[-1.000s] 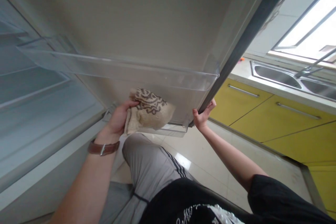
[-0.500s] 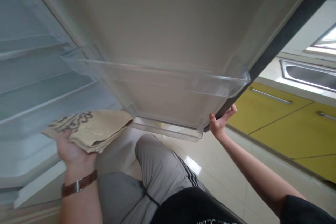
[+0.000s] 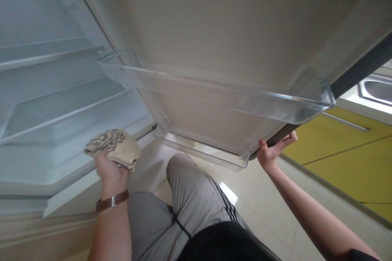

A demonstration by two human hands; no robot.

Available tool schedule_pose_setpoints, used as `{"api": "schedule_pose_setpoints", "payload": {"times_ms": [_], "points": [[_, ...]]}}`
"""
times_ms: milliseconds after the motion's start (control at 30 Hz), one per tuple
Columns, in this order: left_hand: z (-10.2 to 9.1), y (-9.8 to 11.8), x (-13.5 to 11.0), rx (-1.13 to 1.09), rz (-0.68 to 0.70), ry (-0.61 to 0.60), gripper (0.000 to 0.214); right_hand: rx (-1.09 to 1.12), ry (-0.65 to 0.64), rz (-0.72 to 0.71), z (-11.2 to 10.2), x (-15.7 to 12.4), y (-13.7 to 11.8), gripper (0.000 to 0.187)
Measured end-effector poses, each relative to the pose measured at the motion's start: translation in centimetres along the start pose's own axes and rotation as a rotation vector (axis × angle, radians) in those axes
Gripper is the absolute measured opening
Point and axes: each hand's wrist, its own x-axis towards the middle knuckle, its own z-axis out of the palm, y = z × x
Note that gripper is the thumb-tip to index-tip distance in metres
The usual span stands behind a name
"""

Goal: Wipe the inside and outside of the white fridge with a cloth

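My left hand (image 3: 109,170) grips a beige cloth with a brown pattern (image 3: 114,147), bunched against the lower front edge of the open fridge body (image 3: 45,163). A brown watch strap sits on that wrist. My right hand (image 3: 272,153) is wrapped around the dark bottom corner of the open fridge door (image 3: 214,20). Two clear plastic door bins (image 3: 220,98) hang on the door's inner side, the lower one just left of my right hand.
Pale fridge shelves (image 3: 55,102) lie at the left. Yellow cabinet fronts (image 3: 346,151) with metal handles and a steel sink (image 3: 376,89) are at the right. My knee in grey trousers (image 3: 190,195) is below the door, over a glossy tiled floor.
My left hand carried the cloth from the lower door bin over to the fridge body's front edge, and the cloth is now bunched up. The right hand kept hold of the door corner.
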Motion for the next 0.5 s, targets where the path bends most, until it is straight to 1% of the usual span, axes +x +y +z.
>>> {"api": "schedule_pose_setpoints", "payload": {"times_ms": [33, 67, 133, 200, 267, 367, 433, 500], "points": [[1.4, -1.0, -0.6, -0.253, -0.115, 0.052, 0.05, 0.001, 0.001, 0.008, 0.0, 0.0, 0.1, 0.095], [2.9, -2.0, -1.3, -0.411, -0.219, 0.016, 0.046, -0.001, 0.002, 0.014, -0.1, -0.1, 0.1, 0.095], [5.6, -3.7, -2.9, -0.573, -0.439, -0.075, 0.036, -0.007, 0.0, 0.027, -0.1, -0.1, 0.1, 0.095], [7.5, -5.2, -4.5, -0.709, -0.578, -0.127, 0.035, -0.021, -0.004, 0.043, -0.1, -0.1, -0.1, 0.096], [8.4, -6.4, -6.0, -0.809, -0.699, -0.186, 0.036, -0.039, 0.003, 0.065, -0.1, 0.0, -0.4, 0.098], [9.2, -8.0, -9.2, -0.852, -0.9, -0.299, 0.036, -0.045, 0.02, 0.075, 0.1, 0.1, -0.8, 0.1], [10.2, -8.8, -12.6, -0.859, -1.027, -0.402, 0.036, -0.038, 0.016, 0.066, 0.1, 0.1, -0.9, 0.098], [11.7, -9.3, -16.8, -0.857, -1.109, -0.517, 0.04, -0.044, 0.006, 0.066, 0.0, 0.0, -0.7, 0.097]]}}
